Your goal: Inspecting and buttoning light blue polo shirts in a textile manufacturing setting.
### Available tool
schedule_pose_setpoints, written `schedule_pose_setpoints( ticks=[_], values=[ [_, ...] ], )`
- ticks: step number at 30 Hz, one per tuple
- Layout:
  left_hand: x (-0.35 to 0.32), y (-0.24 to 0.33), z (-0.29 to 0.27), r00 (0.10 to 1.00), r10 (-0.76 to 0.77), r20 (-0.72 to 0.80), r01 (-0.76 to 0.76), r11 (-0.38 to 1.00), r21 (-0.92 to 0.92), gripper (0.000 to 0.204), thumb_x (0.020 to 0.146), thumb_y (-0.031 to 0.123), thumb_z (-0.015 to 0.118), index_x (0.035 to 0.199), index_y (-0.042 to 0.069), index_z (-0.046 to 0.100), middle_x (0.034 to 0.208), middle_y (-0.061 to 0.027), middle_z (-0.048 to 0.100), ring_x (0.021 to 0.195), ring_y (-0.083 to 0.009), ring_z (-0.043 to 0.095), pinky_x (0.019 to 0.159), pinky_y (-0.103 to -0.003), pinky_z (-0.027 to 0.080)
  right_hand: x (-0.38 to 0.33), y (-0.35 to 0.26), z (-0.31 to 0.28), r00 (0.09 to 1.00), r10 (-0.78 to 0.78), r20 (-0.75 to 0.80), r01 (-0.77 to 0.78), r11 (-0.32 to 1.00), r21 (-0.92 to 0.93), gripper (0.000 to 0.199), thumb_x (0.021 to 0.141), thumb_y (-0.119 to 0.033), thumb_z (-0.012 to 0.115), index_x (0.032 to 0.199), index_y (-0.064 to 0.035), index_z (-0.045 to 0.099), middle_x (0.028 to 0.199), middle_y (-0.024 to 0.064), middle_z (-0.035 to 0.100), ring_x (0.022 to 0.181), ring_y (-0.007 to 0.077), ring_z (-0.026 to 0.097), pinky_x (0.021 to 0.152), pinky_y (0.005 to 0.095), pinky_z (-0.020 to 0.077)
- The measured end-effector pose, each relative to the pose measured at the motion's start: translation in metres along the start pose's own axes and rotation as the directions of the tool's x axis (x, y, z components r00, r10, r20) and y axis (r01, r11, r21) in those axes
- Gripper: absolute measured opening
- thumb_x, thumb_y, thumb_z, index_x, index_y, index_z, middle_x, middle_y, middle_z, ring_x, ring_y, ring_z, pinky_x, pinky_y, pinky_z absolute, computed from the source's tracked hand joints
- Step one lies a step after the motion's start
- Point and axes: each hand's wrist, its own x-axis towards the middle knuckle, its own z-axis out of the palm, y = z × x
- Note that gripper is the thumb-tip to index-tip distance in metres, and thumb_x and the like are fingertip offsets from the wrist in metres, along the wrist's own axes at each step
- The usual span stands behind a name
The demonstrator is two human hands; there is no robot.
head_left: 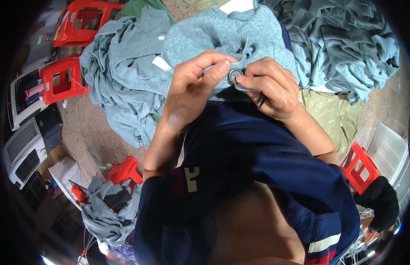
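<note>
From the head camera, both hands meet at the middle of the picture over a grey-blue knitted garment [222,37] that lies across the person's lap and spills forward toward the floor. The left hand [194,86] comes up from the lower left, its fingers [220,66] curled closed and pinching the knit fabric right beside a round grey button [235,75]; the thumb tip rests against the button's left edge. The right hand [271,88] comes in from the right, its fingers closed too, with the thumb and forefinger pressed to the button's right edge and the cloth under it. A thin dark tool [262,102], pointed at its end, pokes out below the right palm, tucked in the closed hand; what kind of tool it is cannot be told. The button sits on the garment between the two thumbs, just above the dark blue shorts [249,150].

Around the lap, more of the same grey-blue garments lie heaped: one pile [125,84] to the left on the floor, another [346,48] at upper right. Red plastic stools [66,79] stand at the left, and another red stool [359,165] at the right.
</note>
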Motion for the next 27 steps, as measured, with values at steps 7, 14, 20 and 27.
schedule_pose_setpoints(
  ticks=[7,14,20,27],
  values=[
    [0.000,0.000,0.001,0.998,-0.034,-0.054,0.037,0.998,0.045,0.017,0.093,0.011,0.057,0.098,-0.002,0.067,0.087,-0.0021,0.066,0.082,-0.0064,0.056,0.075,-0.020,0.044,0.002,-0.003,0.001,0.999,0.002,0.052,-0.002,1.000,-0.001,0.026,0.057,0.002,0.068,0.082,-0.0014,0.063,0.078,0.0081,0.058,0.062,0.0200,0.059,0.049,0.0285,0.0470],
    [-0.001,0.000,0.006,0.991,0.001,-0.135,0.013,0.995,0.104,0.014,0.091,0.010,0.059,0.095,-0.001,0.067,0.085,-0.0019,0.065,0.082,-0.0054,0.056,0.073,-0.020,0.045,0.002,-0.005,0.002,0.995,0.061,0.083,-0.060,0.998,-0.012,0.022,0.060,0.002,0.069,0.081,-0.0016,0.063,0.080,0.0083,0.059,0.066,0.0216,0.060,0.052,0.0298,0.0486],
    [-0.003,-0.012,0.001,0.974,0.227,-0.013,-0.226,0.973,0.052,0.020,0.078,0.002,0.072,0.096,0.001,0.064,0.095,-0.0040,0.066,0.091,-0.0116,0.062,0.079,-0.024,0.050,-0.001,-0.007,0.006,0.986,0.157,0.062,-0.158,0.987,0.007,0.022,0.061,0.004,0.069,0.081,-0.0026,0.061,0.086,0.0090,0.058,0.068,0.0228,0.061,0.055,0.0310,0.0500],
    [-0.002,-0.009,0.001,0.933,0.359,0.032,-0.340,0.846,0.410,0.028,0.072,0.003,0.075,0.097,0.004,0.063,0.098,-0.0085,0.064,0.090,-0.0200,0.065,0.076,-0.028,0.053,0.001,-0.010,0.008,0.845,0.532,0.052,-0.518,0.793,0.320,0.036,0.066,0.007,0.069,0.098,-0.0040,0.058,0.100,0.0110,0.059,0.075,0.0221,0.063,0.061,0.0278,0.0516]
  ],
)
